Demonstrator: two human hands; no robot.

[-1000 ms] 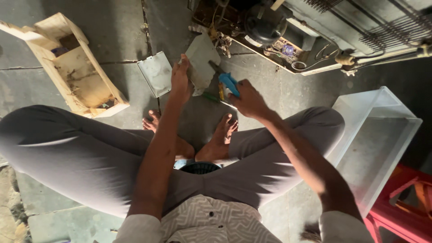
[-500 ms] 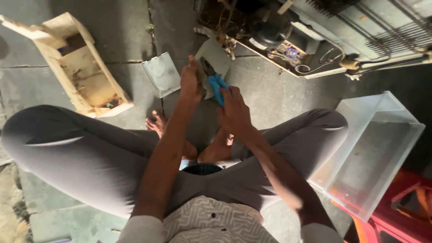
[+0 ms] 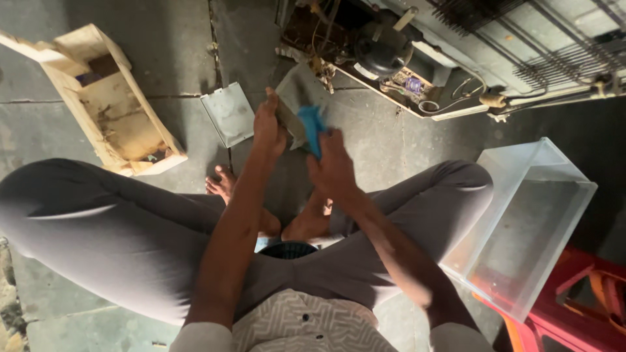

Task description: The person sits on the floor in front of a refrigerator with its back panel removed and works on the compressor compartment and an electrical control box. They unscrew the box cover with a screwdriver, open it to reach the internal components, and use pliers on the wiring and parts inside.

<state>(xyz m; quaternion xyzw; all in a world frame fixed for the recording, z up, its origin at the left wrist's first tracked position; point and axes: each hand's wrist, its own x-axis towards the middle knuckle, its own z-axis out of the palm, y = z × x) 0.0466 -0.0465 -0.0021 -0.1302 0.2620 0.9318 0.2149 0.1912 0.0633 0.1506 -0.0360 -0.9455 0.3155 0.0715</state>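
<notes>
My left hand point(image 3: 268, 127) grips the edge of a grey metal panel point(image 3: 297, 98), fingers closed around it, holding it tilted above the floor point(image 3: 365, 143). My right hand point(image 3: 332, 166) is closed on a blue cloth point(image 3: 312, 127), pressed against the panel. I judge the panel could slip or its edge cut me if I push too hard.
</notes>
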